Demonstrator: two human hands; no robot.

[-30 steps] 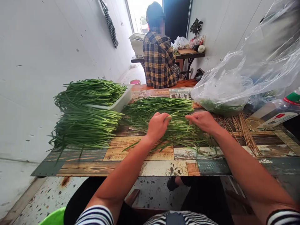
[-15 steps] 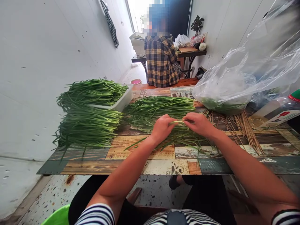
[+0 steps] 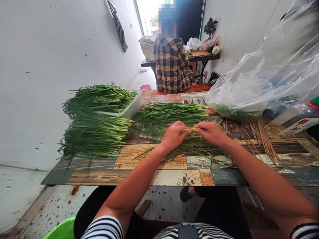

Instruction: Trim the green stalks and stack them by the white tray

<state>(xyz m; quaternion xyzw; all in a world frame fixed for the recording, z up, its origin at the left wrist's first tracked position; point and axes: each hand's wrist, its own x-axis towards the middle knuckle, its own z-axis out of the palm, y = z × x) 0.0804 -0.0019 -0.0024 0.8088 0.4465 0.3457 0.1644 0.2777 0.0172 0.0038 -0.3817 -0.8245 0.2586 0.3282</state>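
Observation:
Between my two hands a few pale-based garlic chives (image 3: 189,129) are stretched out level. My left hand (image 3: 173,135) pinches them with thumb and forefinger, and my right hand (image 3: 210,132) grips their other end. Loose chive leaves (image 3: 191,149) lie scattered on the table under my hands. Just beyond them is a flat spread of chives (image 3: 171,112). On the left a thick bundle of chives (image 3: 97,134) lies on the table, against a white tub (image 3: 133,106) heaped with more chives.
Thin wooden skewers (image 3: 265,141) lie to the right, beside a clear plastic bag (image 3: 239,93) over greens. A plastic bottle (image 3: 294,119) leans at the far right. Ahead, a person in a plaid shirt (image 3: 170,64) sits facing away at another table. A green bin (image 3: 61,229) stands bottom left.
My hands have drawn very slightly closer together on the chives. The view has shifted a little; the rest stays in place.

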